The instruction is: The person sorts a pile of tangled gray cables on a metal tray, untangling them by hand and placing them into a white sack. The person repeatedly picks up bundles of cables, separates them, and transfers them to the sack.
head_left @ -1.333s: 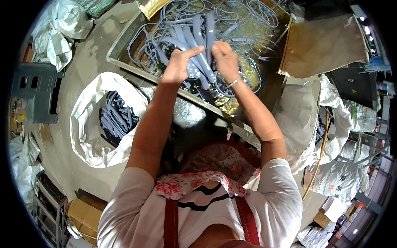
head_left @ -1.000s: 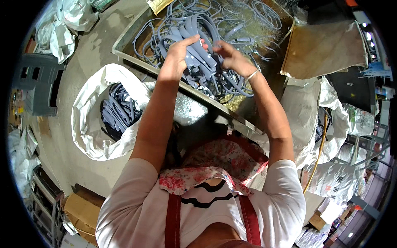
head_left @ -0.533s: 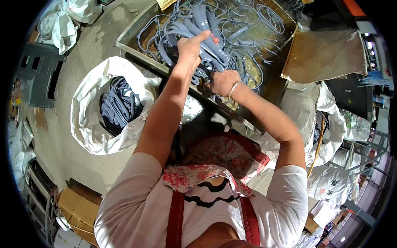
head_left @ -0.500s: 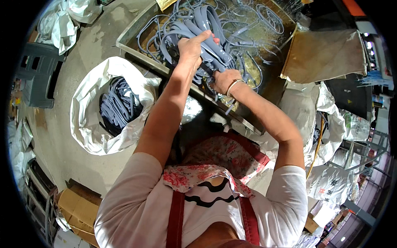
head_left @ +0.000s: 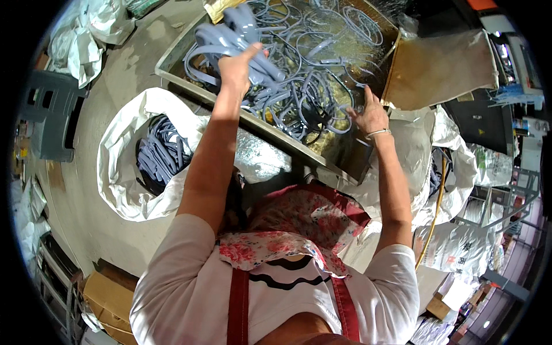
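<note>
Left hand (head_left: 234,70) alone now grips the grey strip bundle (head_left: 214,38), shifted toward the tray (head_left: 299,148)'s left edge; right hand (head_left: 371,118) has come away, spread, apparently empty, near its right edge.

A thick bundle of blue-grey strips (head_left: 215,37) sits at ten o'clock in the metal tray (head_left: 305,150), gripped about its middle by the person's left hand (head_left: 236,69). From here it looks smooth and glossy, doubled over on itself, its upper folds leaning toward eleven and a lower end pointing to four. The topmost part is blurred. Thinner loose strands (head_left: 305,95) of the same colour lie wet and tangled from the tray's centre down to six, with a looser coil (head_left: 362,29) at two o'clock.
</note>
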Demonstrator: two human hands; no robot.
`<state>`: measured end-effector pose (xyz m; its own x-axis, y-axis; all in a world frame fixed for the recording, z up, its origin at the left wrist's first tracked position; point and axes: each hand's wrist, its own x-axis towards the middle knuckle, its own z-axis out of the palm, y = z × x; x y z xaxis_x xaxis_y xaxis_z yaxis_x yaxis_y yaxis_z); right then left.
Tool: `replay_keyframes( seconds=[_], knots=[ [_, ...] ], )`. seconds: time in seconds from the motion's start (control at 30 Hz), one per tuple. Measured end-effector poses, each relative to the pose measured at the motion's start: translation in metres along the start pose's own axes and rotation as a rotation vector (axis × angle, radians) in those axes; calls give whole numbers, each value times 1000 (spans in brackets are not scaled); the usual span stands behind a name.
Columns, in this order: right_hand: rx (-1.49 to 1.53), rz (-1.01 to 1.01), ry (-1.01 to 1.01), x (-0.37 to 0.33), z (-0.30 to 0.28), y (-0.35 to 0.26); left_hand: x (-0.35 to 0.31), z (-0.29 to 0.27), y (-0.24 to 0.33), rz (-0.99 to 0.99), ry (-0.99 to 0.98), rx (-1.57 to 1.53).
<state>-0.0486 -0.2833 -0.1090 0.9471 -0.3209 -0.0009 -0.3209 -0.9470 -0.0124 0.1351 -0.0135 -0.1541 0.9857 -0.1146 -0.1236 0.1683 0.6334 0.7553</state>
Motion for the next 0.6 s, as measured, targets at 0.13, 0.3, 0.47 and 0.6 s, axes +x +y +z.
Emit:
replay_keyframes(
  seconds=[0.13, 0.3, 0.47, 0.6],
  knots=[
    [635, 41, 53, -27, -5, -40, -15, 13, -29, 95, -282, 1259],
    [765, -94, -12, -64, -7, -77, 4, -2, -94, 10, -908, 2088],
    [768, -88, -57, -64, 0, -68, 23, -31, -146, -73, -1155, 2079],
    [788, -73, -104, -56, 9, -56, 44, -57, -179, -213, -1180, 2032]
  ],
)
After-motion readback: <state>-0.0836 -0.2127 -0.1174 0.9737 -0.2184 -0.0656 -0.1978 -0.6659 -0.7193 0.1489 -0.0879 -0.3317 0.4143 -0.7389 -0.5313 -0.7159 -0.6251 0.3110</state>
